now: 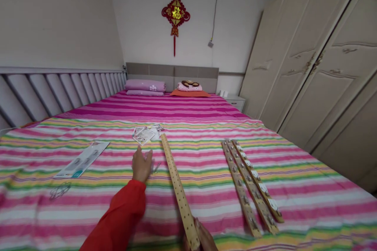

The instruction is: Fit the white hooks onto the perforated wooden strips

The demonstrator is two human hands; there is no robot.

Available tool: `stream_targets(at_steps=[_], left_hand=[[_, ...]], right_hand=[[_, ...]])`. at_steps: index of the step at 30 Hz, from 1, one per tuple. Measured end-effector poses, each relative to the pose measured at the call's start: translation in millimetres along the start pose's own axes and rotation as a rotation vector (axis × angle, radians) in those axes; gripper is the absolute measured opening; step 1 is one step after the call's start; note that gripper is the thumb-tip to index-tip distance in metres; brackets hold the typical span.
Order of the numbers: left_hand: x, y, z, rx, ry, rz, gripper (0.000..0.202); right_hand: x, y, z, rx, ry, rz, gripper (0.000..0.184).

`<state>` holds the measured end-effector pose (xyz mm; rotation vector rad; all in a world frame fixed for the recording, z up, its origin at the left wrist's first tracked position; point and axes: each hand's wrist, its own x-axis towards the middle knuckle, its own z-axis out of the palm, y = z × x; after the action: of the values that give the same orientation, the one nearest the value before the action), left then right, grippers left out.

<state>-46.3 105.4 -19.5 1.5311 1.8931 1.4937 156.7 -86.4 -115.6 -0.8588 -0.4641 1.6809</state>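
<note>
A long, pale wooden strip [178, 184] dotted with small holes slants up from the bottom of the view. My right hand [206, 238] is closed around its near end, only partly in frame. To the left of the strip, my left hand [142, 166], in a red sleeve, is over the striped sheet with thumb and forefinger apart and nothing visible between them. Close to its right side lies a small metal piece [157, 168], too small to name. Just beyond are clear plastic packets [147, 133], their contents unclear.
Three wooden strips with metal fittings [249, 184] lie side by side at right, the outermost also bearing white pieces. On the left are a white packaging card [84, 160] and a tangled thin item [60, 191]. Bed rails [59, 90] and a wardrobe [318, 55] flank the bed.
</note>
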Motion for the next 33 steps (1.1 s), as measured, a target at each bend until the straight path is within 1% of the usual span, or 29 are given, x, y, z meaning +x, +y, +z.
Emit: stream_targets(at_steps=[1,2,4,5,6,8,10,12,14,16,18,21,23,26,30,33], left_hand=[[-11.4,4.2,3.4,-0.034,-0.067,0.028,0.053],[-24.7,7.9,8.9,-0.088,-0.16,0.054,0.054],[-54.2,12.0,24.2,-0.138,-0.346,0.05,0.054],[-68.6,12.0,32.9,-0.142,-0.405,0.063,0.057],[-81.7,10.5,41.3,-0.137,-0.443,0.093,0.061],[-101.4,4.1,55.1,-0.083,-0.454,0.122,0.067],[-111.3,-4.1,62.9,-0.027,-0.451,0.172,0.066],[-113.6,-11.4,65.5,0.013,-0.462,0.226,0.062],[-112.4,-16.3,65.0,0.044,-0.478,0.272,0.06],[-111.1,-18.6,63.8,0.068,-0.489,0.311,0.059],[-110.9,-19.0,63.0,0.088,-0.49,0.341,0.059],[-111.6,-18.1,62.7,0.114,-0.485,0.37,0.06],[-111.9,-18.0,62.1,0.12,-0.504,0.384,0.06],[-111.6,-19.3,59.7,0.109,-0.554,0.392,0.062],[-110.2,-19.8,55.9,0.058,-0.621,0.343,0.064],[-111.9,-13.1,53.8,-0.035,-0.629,0.247,0.062]], right_hand=[[2.7,-2.0,5.0,0.035,-0.041,0.026,0.048],[5.8,-3.4,10.3,0.073,-0.075,0.055,0.049],[12.2,-4.4,20.0,0.159,-0.068,0.085,0.048],[15.1,-4.2,23.7,0.176,-0.059,0.087,0.048],[17.5,-3.6,25.9,0.166,-0.057,0.068,0.049],[19.7,-2.4,24.8,0.073,-0.069,0.002,0.051],[17.3,-3.2,15.3,-0.08,-0.092,-0.062,0.054],[9.4,-7.5,-1.8,-0.186,-0.06,-0.095,0.057],[-3.9,-15.7,-24.0,-0.182,0.04,-0.101,0.058],[-20.6,-27.5,-47.7,-0.097,0.14,-0.099,0.061],[-37.3,-42.5,-68.9,0.035,0.198,-0.098,0.062],[-54.1,-67.8,-89.7,0.211,0.267,-0.177,0.06],[-56.8,-83.1,-96.4,0.315,0.282,-0.191,0.054],[-50.7,-97.8,-100.9,0.417,0.228,-0.202,0.044],[-42.0,-101.2,-100.8,0.424,0.134,-0.217,0.035],[-42.4,-97.9,-94.2,0.376,0.118,-0.22,0.033]])
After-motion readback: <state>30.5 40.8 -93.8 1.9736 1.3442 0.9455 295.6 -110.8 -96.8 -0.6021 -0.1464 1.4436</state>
